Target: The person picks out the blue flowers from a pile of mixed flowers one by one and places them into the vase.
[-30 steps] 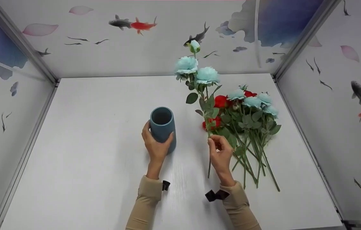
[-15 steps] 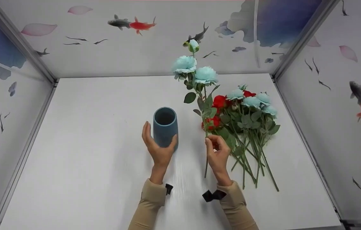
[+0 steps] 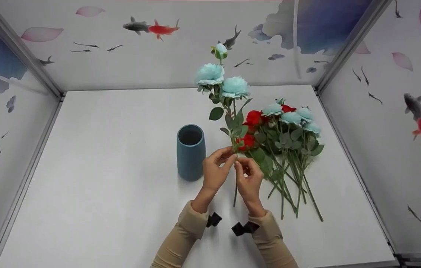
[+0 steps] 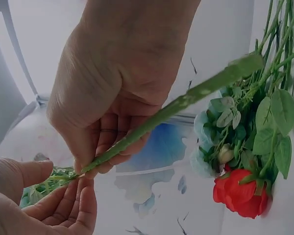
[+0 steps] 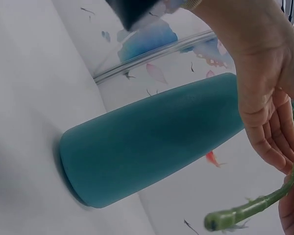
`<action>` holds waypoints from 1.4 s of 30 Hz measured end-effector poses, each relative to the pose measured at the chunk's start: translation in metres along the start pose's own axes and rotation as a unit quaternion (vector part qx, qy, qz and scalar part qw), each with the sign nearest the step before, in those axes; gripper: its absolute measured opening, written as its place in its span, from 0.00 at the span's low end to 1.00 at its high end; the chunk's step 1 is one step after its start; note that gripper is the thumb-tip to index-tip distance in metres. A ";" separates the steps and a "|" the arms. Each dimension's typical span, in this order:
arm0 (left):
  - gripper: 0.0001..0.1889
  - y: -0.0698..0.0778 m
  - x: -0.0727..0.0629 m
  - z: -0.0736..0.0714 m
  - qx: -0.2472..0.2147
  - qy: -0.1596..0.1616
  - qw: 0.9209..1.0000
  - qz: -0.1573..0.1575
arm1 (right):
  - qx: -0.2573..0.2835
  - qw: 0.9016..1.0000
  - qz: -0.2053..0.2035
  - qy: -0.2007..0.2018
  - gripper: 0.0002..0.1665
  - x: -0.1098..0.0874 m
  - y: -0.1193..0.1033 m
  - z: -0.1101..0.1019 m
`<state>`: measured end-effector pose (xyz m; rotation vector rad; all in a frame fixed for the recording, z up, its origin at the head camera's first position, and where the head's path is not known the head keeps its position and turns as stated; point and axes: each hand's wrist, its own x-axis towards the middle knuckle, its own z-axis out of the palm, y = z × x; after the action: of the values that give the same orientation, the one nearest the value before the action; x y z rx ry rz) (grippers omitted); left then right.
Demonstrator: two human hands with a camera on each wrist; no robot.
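Observation:
My right hand [image 3: 249, 182] pinches the green stem of a light-blue rose [image 3: 235, 87] between thumb and fingertips. The rose stands upright, with two full blooms and a bud [image 3: 221, 50] at the top, while its cut end hangs below the hand. My left hand [image 3: 216, 174] is at the same stem, just above the right fingertips. In the left wrist view, its fingers [image 4: 63, 205] lie under the stem and its thumb stands apart from them. To the left, a tall blue vase [image 3: 191, 160] stands upright, its dark mouth facing up and no hand on it.
A bunch of light-blue and red roses [image 3: 288, 143] lies on the white table [image 3: 102, 167] to the right, stems toward me. One red rose [image 4: 242, 193] shows close up in the left wrist view. Printed panels [image 3: 151, 59] enclose the table's back and sides.
My left hand has let go of the vase and moved right to the rose stem. The right hand has shifted slightly left, still pinching the rose.

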<state>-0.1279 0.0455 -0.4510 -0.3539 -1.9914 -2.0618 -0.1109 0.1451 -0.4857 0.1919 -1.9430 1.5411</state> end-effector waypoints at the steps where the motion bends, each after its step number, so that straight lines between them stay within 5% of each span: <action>1: 0.10 0.001 0.001 0.000 0.001 -0.001 1.000 -0.015 | -0.001 1.000 -0.001 -0.001 0.01 0.000 0.000 0.001; 7: 0.08 0.002 0.004 0.000 0.000 0.011 0.999 -0.053 | -0.006 1.000 -0.004 0.000 0.03 -0.001 -0.002 0.003; 17: 0.05 -0.002 0.004 0.001 0.032 0.038 0.999 -0.015 | 0.000 1.000 -0.015 -0.006 0.04 -0.003 -0.004 0.007; 32: 0.05 -0.002 0.007 -0.004 0.084 0.081 0.984 0.132 | 0.029 0.999 0.002 -0.014 0.04 -0.004 -0.005 0.013; 42: 0.05 -0.016 0.023 -0.020 0.113 0.097 0.973 0.177 | 0.041 0.999 0.005 -0.019 0.05 -0.012 0.013 -0.001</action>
<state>-0.1549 0.0258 -0.4593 -0.4095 -1.8640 -1.5742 -0.1073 0.1470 -0.5025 0.2475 -1.9137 1.6366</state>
